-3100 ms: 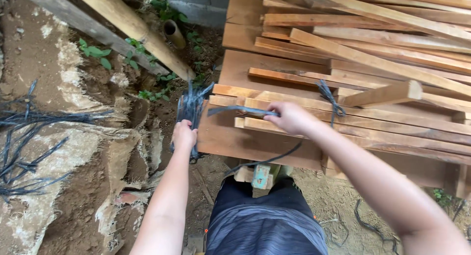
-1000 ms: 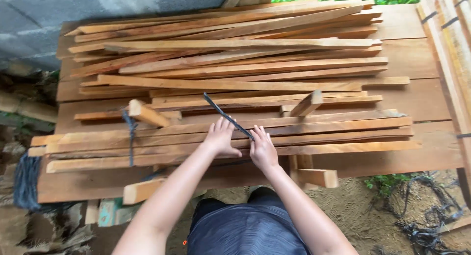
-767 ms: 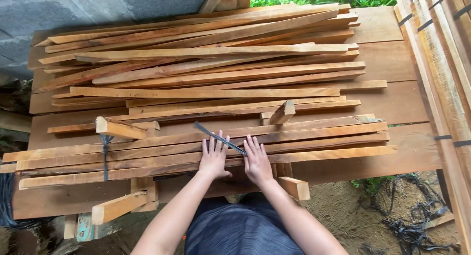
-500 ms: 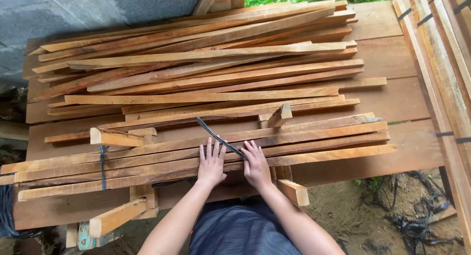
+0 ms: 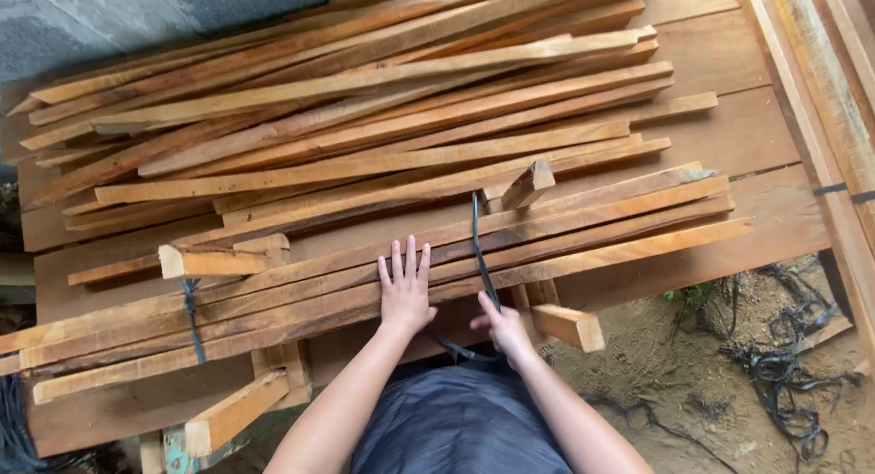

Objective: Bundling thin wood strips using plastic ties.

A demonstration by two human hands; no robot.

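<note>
Strap [image 5: 477, 246], dark and thin, runs across bundled slats [image 5: 547, 242] at near edge of surface [image 5: 729, 137]. Left hand [image 5: 406, 292] spread flat, pressing slats; right hand [image 5: 504, 326] pinching strap below edge. Tying step, seemingly; next calls for pulling snug. Open room under overhang, by block [image 5: 570, 326].

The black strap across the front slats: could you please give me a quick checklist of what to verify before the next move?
1. Right hand grips the black strap: ok.
2. Strap lies across the top of the front slats: ok.
3. Left hand presses flat on the slats: ok.
4. Strap passes under the slats: cannot tell, hidden.
5. Left end already bound by the tied strap: ok.
6. Slat ends flush at the right: not ok, staggered.
</note>
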